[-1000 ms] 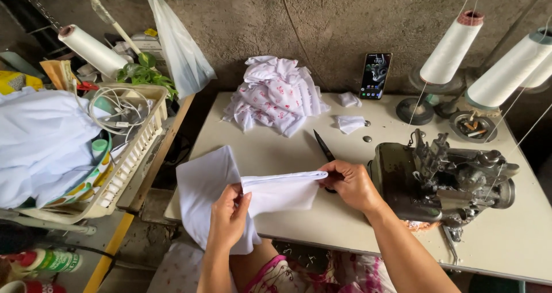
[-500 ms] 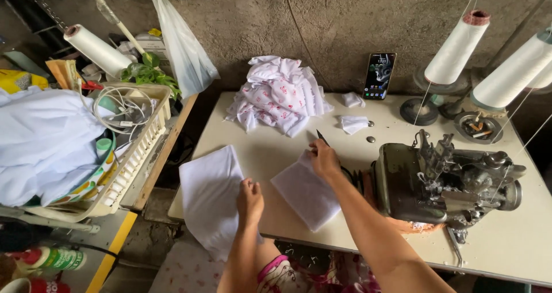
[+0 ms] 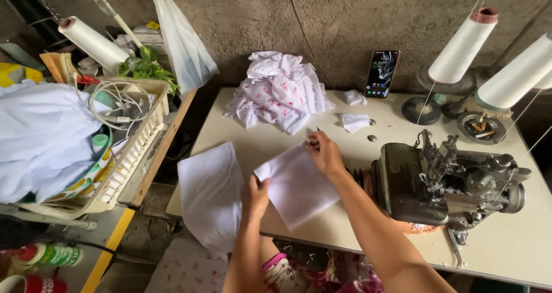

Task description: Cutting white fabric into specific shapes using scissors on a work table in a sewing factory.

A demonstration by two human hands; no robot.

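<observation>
The white cloth piece (image 3: 299,184) lies flat on the table (image 3: 517,258), between my two hands and just left of the sewing machine (image 3: 443,181). My left hand (image 3: 256,192) pinches its near left corner, fingers closed on the edge. My right hand (image 3: 325,152) rests on its far corner, fingers bent down onto the fabric; I cannot tell whether they grip it or only press.

Just to the left lies a second white piece (image 3: 211,192), hanging over the table's front edge. Behind, a heap of patterned cloth (image 3: 279,89) sits near the wall, with two small white scraps (image 3: 353,120) beside it and a phone (image 3: 382,73) propped upright. Thread cones (image 3: 463,46) stand at the far right. Off the table to my left, a basket (image 3: 141,141) holds cables and cloth.
</observation>
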